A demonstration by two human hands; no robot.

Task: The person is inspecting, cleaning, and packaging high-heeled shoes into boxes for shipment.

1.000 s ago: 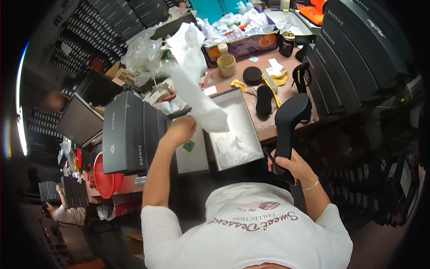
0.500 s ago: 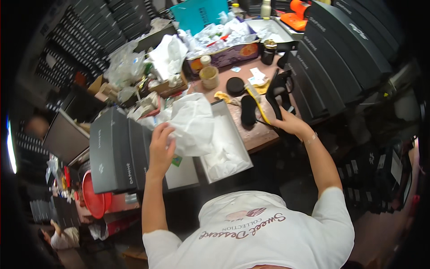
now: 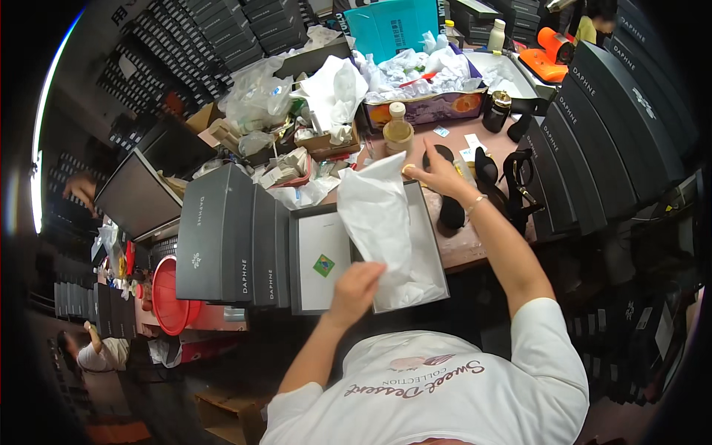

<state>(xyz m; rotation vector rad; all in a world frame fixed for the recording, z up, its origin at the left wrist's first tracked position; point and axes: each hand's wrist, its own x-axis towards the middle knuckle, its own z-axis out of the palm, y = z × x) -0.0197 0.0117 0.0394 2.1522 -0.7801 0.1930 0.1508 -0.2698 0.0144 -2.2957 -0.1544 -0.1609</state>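
Stacked grey boxes [image 3: 226, 233] fill the frame's left. At centre, the left hand [image 3: 356, 285] grips white tissue paper [image 3: 382, 215] over an open shoe box [image 3: 434, 245] on the cluttered brown table [image 3: 475, 248]. The right hand [image 3: 437, 174] pinches the paper's upper edge, beside black shoes [image 3: 486, 178].

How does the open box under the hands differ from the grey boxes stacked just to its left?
The open shoe box lies flat with no lid on, showing white tissue paper inside; the closed grey boxes stand on edge, lids on. The left hand and right hand hold the tissue paper at the open shoe box; no hand touches the closed grey boxes. Both are dark grey shoe boxes.
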